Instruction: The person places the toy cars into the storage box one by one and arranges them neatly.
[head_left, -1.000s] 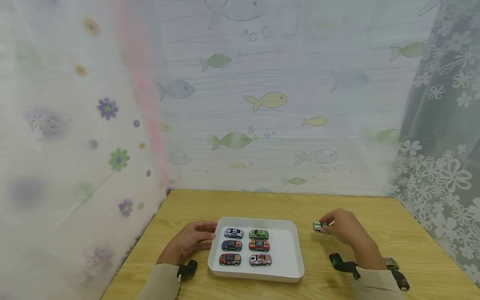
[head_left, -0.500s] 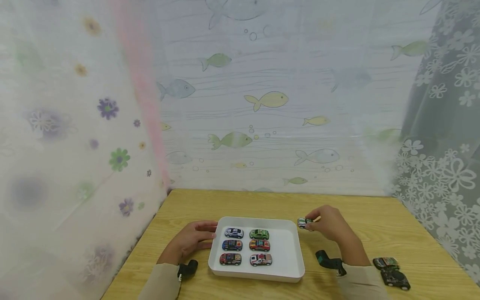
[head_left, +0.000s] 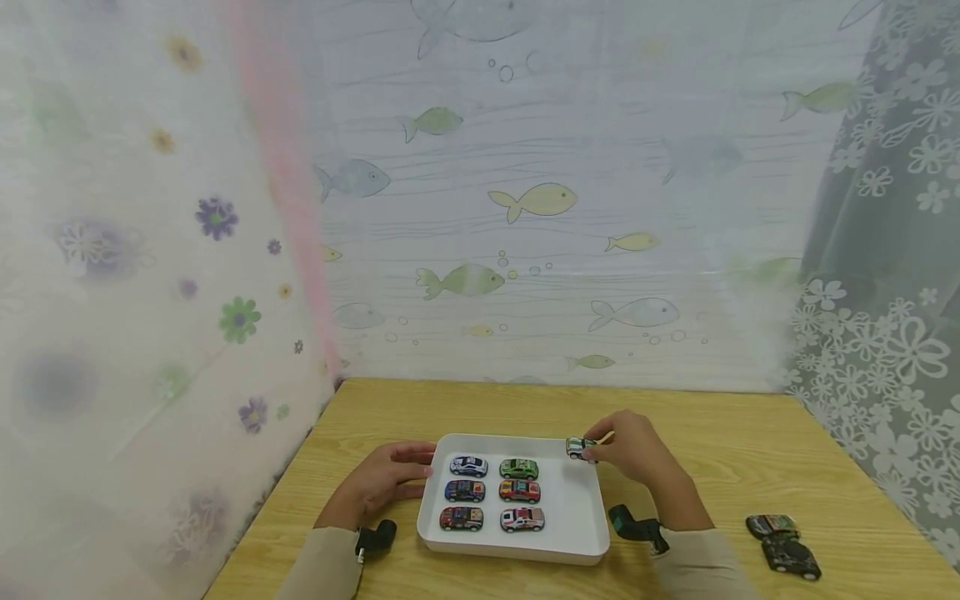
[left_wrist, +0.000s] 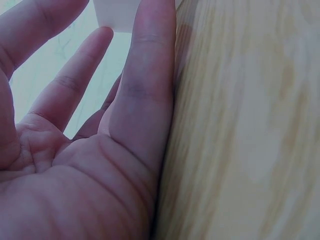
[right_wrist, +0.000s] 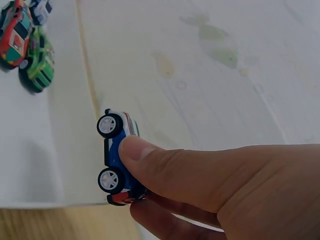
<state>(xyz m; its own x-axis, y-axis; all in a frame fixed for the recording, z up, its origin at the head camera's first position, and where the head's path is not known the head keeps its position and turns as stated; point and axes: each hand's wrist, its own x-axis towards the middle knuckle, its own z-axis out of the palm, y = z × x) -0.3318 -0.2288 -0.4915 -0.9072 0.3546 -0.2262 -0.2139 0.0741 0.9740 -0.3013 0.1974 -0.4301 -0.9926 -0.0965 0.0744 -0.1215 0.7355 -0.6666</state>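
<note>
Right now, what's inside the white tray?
Six toy cars sit in the white tray, in two columns of three. The right hand holds a seventh car over the far right corner; the tray floor beneath it is hidden.

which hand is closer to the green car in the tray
Right. The right hand hovers over the tray's far right corner, pinching a small toy car, not far from the green car. The left hand rests outside the white tray at its left edge.

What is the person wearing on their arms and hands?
Both arms have beige long sleeves: left sleeve, right sleeve. A small black camera is strapped at each wrist: left one, right one with a bit of teal. Both hands are bare, without gloves or rings.
</note>
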